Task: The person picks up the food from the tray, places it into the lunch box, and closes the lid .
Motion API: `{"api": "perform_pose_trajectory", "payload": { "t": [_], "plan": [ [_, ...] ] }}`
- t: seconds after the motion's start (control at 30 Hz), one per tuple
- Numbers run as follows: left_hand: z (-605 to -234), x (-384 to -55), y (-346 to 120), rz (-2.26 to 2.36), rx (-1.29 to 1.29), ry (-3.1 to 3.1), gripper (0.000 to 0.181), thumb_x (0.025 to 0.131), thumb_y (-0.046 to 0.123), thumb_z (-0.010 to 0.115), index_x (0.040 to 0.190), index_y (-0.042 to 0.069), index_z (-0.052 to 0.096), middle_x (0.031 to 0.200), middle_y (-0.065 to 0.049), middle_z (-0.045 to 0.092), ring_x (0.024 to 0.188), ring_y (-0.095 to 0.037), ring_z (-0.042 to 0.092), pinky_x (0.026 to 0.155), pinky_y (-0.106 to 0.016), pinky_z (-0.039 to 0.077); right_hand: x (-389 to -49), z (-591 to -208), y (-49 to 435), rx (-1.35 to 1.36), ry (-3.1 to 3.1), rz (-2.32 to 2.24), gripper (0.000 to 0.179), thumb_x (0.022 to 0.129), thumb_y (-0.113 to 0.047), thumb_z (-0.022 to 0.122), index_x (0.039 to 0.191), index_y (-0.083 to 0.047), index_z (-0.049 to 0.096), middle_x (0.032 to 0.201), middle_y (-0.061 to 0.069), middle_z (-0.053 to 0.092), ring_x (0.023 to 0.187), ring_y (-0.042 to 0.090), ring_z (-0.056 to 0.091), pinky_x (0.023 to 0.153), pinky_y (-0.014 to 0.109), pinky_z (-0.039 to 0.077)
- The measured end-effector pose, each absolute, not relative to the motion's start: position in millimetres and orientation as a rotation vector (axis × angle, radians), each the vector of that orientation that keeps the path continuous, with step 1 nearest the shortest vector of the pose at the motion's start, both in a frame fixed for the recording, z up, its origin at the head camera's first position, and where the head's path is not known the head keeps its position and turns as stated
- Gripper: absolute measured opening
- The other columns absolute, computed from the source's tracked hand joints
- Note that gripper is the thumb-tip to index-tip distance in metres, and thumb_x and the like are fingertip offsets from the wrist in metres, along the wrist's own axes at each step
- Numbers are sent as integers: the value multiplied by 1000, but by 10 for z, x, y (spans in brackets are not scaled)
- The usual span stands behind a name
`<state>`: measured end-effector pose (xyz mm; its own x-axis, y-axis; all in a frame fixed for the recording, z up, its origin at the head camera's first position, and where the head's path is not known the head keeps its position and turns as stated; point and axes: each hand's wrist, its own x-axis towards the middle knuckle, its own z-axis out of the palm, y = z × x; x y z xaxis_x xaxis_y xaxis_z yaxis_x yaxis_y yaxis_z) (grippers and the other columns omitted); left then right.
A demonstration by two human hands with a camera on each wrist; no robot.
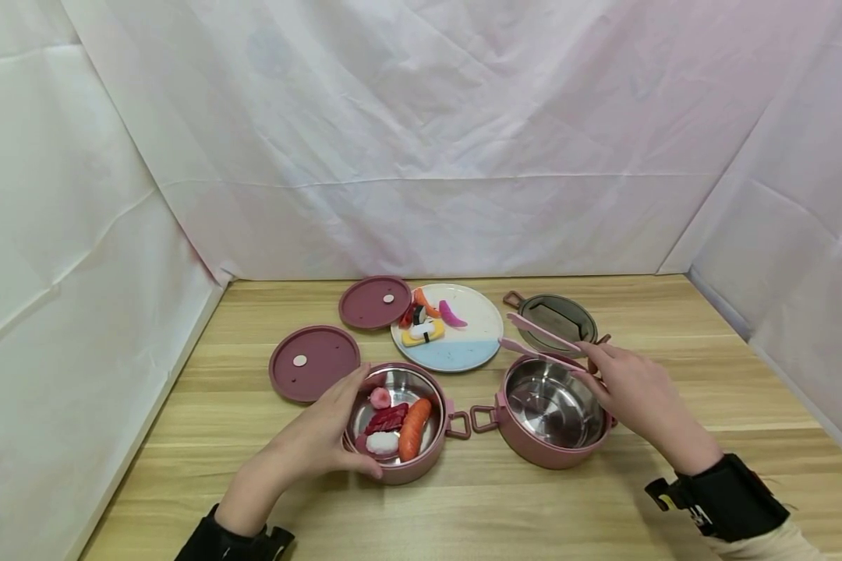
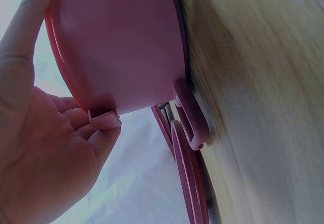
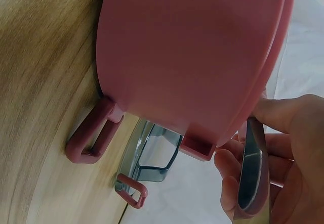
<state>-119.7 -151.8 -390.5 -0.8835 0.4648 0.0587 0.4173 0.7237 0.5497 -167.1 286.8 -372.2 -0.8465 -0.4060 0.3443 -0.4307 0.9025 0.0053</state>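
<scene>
My left hand (image 1: 309,440) holds the left pink pot (image 1: 414,472), thumb at the near rim and fingers at the far left side. Inside that steel-lined pot lie a toy sausage (image 1: 414,430), dark red slices (image 1: 387,418), a white piece (image 1: 382,443) and a small pink ball (image 1: 380,398). With its thumb and fingers, my right hand (image 1: 635,393) pinches pink tongs (image 1: 543,332), their two arms spread and tips pointing left towards the plate. Below them stands the right pink pot (image 1: 549,458), its steel inside bare. In the right wrist view, the tongs' bent end (image 3: 254,178) shows by the fingers.
Behind the pots is a white-and-blue plate (image 1: 473,357) with toy sushi (image 1: 423,332) and a purple slice (image 1: 452,314). Two maroon lids (image 1: 314,363) lie at the left, one overlapping the plate's edge. A see-through grey lid (image 1: 564,310) with handles lies behind the right pot. White cloth (image 1: 428,218) encloses the table.
</scene>
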Motion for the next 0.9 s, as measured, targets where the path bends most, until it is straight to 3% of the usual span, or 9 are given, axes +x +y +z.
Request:
{"api": "perform_pose_trajectory", "payload": {
  "t": [0.33, 0.53, 0.67, 0.9],
  "plan": [
    [-3802, -1199, -1498, 838, 721, 2843, 136, 60, 63, 86, 158, 2, 16, 163, -19, 26, 151, -35, 28, 121, -53, 31, -1696, -3753, 2853, 615, -2713, 119, 41, 88, -24, 74, 123, -5, 64, 84, 2, 67, 62, 13, 56, 48, 28, 40],
    [-3672, -1225, -1283, 900, 701, 2789, 126, 72, 54, 85, 161, 11, 8, 168, -8, 17, 154, -25, 21, 123, -48, 29, -1697, -3758, 2854, 614, -2706, 116, 40, 88, -24, 74, 122, -5, 64, 83, 3, 66, 61, 12, 53, 48, 27, 37],
    [-3604, -1228, -1058, 891, 743, 2777, 119, 77, 53, 81, 162, 15, 6, 169, -4, 15, 155, -21, 20, 124, -45, 28, -1683, -3760, 2860, 621, -2708, 126, 42, 88, -24, 74, 123, -3, 64, 84, 4, 68, 63, 15, 59, 49, 32, 44],
    [-3551, -1223, -629, 806, 872, 2764, 112, 84, 59, 71, 162, 15, 4, 169, -4, 11, 156, -19, 16, 124, -44, 28, -1666, -3773, 2874, 631, -2702, 126, 44, 88, -25, 74, 124, -2, 63, 84, 5, 68, 64, 16, 60, 52, 33, 47]
  ]
}}
